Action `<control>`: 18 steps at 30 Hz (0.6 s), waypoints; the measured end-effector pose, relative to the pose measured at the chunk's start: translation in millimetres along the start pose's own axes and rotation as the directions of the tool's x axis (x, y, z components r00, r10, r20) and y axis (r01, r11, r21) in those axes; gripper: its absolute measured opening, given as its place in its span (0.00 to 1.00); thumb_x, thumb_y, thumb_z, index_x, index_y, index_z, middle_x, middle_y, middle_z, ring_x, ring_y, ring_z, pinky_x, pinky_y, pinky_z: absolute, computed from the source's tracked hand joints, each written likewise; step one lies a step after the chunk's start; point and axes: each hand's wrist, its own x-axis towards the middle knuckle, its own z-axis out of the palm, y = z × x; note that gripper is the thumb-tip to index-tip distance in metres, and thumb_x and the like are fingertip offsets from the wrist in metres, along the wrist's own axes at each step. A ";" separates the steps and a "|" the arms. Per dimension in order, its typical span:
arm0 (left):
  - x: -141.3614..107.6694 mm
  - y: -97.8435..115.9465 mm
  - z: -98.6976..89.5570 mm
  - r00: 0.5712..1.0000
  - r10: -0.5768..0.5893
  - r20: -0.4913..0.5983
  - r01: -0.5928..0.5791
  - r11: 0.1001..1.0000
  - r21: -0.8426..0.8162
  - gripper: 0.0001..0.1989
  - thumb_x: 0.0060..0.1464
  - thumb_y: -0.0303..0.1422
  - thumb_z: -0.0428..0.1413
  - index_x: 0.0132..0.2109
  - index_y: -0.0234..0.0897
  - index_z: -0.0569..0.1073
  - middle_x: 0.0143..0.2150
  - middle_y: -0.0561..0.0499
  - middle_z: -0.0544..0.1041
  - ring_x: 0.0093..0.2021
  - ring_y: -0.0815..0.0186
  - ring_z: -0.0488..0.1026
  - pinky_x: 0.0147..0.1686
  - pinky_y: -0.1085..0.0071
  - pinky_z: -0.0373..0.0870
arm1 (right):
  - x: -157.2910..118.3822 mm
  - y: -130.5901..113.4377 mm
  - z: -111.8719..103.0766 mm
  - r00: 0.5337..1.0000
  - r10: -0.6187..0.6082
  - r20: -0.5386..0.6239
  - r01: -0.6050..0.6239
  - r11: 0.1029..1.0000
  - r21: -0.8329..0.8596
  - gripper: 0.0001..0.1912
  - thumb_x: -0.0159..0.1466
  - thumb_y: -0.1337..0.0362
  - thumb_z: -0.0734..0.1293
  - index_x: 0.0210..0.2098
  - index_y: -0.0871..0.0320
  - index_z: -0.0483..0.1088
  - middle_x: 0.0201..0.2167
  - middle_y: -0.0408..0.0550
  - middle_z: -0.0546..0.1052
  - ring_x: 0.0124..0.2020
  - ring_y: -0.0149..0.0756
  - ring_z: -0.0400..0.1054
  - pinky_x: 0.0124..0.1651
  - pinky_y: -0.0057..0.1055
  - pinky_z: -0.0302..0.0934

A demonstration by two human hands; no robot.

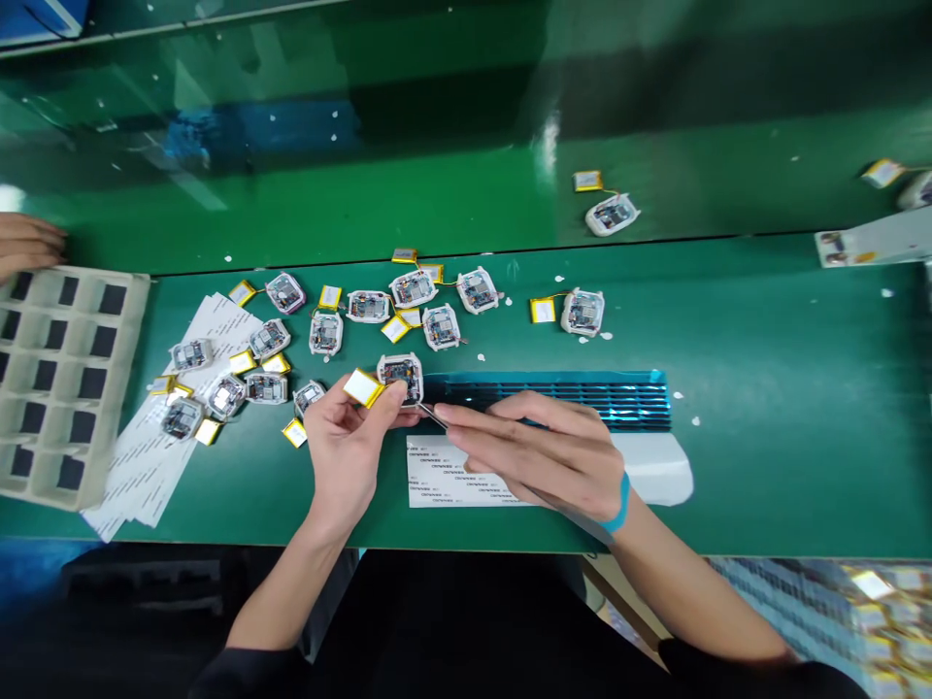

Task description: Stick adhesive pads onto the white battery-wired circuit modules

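Observation:
My left hand [346, 451] grips a white watch-like housing [400, 374] with an exposed circuit board, thumb pressed on its lower edge. A yellow-edged battery [362, 387] hangs beside it at the left, above my fingers. My right hand [546, 451] is closed round a slim metal tool like tweezers [434, 417], its tip touching or very near the housing's lower right corner. Under that hand lie a white printed sheet [444, 476] and a strip of blue shiny film with dark bars [626, 398]. The tool's rear part is mostly hidden by the hand.
Several similar housings with batteries lie left and behind, such as one housing [441, 327] and another farther right [582, 313]. A beige compartment tray [87, 388] stands at the left, with another person's hand [29, 243] at its far edge. Printed sheets [146, 466] lie beside it.

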 end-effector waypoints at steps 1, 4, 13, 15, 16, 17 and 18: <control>-0.2 0.4 -0.2 1.000 -0.002 0.000 0.002 1.000 0.001 0.12 0.48 0.37 0.72 0.31 0.36 0.79 0.25 0.56 0.79 0.24 0.68 0.80 0.28 0.75 0.83 | -0.2 0.4 0.9 1.000 -0.003 -0.016 0.003 1.000 0.006 0.06 0.72 0.70 0.68 0.46 0.62 0.77 0.44 0.54 0.85 0.33 0.36 0.74 0.32 0.32 0.74; 0.3 1.7 -0.6 1.000 -0.006 0.003 0.006 1.000 -0.007 0.12 0.49 0.36 0.72 0.31 0.36 0.78 0.26 0.56 0.79 0.24 0.69 0.80 0.29 0.76 0.83 | 0.1 1.5 3.2 1.000 0.006 -0.025 -0.005 0.999 0.035 0.07 0.72 0.69 0.67 0.46 0.62 0.77 0.44 0.53 0.85 0.33 0.35 0.74 0.33 0.32 0.75; -0.6 -0.7 -1.2 0.998 -0.040 0.042 0.040 0.999 -0.012 0.14 0.47 0.38 0.73 0.35 0.35 0.79 0.31 0.53 0.83 0.28 0.67 0.82 0.32 0.74 0.83 | -4.7 2.6 2.3 0.992 0.085 -0.091 -0.077 0.993 0.086 0.11 0.72 0.71 0.66 0.53 0.59 0.75 0.47 0.53 0.85 0.35 0.34 0.77 0.33 0.32 0.75; 0.0 3.3 -2.7 0.997 -0.031 0.071 0.029 0.999 0.031 0.14 0.46 0.38 0.72 0.35 0.35 0.79 0.30 0.52 0.83 0.28 0.64 0.83 0.30 0.73 0.82 | -5.4 4.0 1.3 0.989 0.103 -0.110 -0.095 0.993 0.076 0.15 0.72 0.72 0.66 0.56 0.58 0.73 0.49 0.54 0.84 0.38 0.36 0.79 0.34 0.33 0.75; 4.0 7.0 -3.9 0.997 -0.005 0.077 0.000 0.998 0.069 0.14 0.46 0.38 0.72 0.34 0.35 0.78 0.29 0.52 0.82 0.27 0.63 0.83 0.29 0.72 0.82 | -5.4 4.6 0.9 0.989 0.102 -0.109 -0.095 0.993 0.073 0.16 0.72 0.73 0.66 0.57 0.58 0.73 0.49 0.55 0.84 0.40 0.36 0.79 0.34 0.33 0.75; 11.9 12.0 -5.4 0.996 0.039 0.074 -0.048 0.992 0.120 0.14 0.47 0.38 0.71 0.33 0.35 0.78 0.27 0.52 0.82 0.26 0.62 0.82 0.29 0.71 0.81 | -5.1 5.0 0.8 0.990 0.093 -0.107 -0.086 0.994 0.067 0.16 0.72 0.73 0.66 0.58 0.59 0.72 0.49 0.56 0.84 0.40 0.37 0.80 0.35 0.33 0.75; 24.3 18.3 -7.3 0.993 0.098 0.065 -0.109 0.976 0.190 0.13 0.47 0.38 0.70 0.33 0.35 0.77 0.26 0.52 0.81 0.26 0.62 0.82 0.28 0.71 0.81 | -4.7 5.3 1.0 0.991 0.082 -0.110 -0.076 0.995 0.057 0.16 0.71 0.74 0.66 0.57 0.59 0.72 0.49 0.56 0.84 0.40 0.37 0.80 0.35 0.33 0.75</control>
